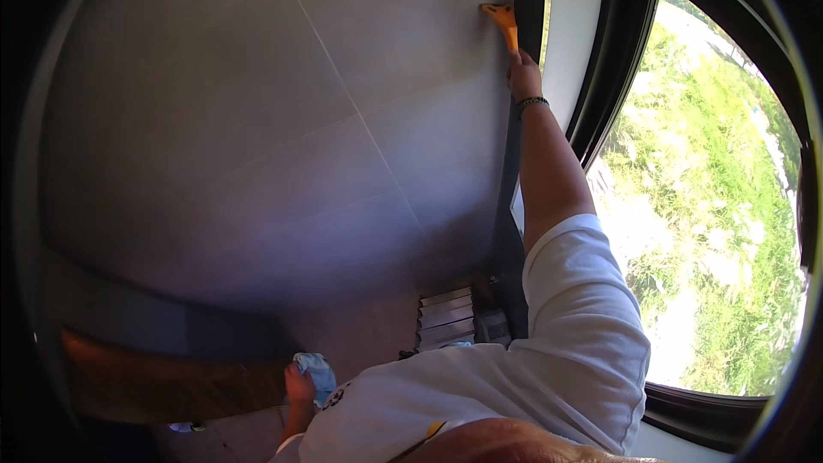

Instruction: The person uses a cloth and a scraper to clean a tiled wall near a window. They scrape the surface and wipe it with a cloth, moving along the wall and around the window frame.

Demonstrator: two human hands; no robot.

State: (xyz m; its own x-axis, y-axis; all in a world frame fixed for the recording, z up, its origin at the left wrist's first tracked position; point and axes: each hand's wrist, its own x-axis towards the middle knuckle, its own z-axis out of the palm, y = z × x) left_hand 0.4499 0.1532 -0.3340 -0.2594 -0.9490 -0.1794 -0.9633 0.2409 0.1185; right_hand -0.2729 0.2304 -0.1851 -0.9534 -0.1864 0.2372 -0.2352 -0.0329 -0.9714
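My right hand [525, 77] reaches far up, with a dark beaded bracelet at its wrist. It is shut on the narrow handle of an orange plastic scraper [505, 19]. The scraper's wide end is up against the grey wall panel [360, 58], close to the dark vertical trim [528, 6] at the panel's right side. Low on the left, my left hand [300, 384] is shut on a crumpled light blue cloth [316, 376], held beside my body. The scraper's working edge is too small to make out.
A large dark-framed window [701, 238] curves along my right, with bright greenery outside. Below the panel, several grey ridged pieces [445, 318] are stacked near the trim. Brown wooden furniture [173, 379] stands at lower left, with pale floor [247, 434] beside it. Thin light lines cross the panel.
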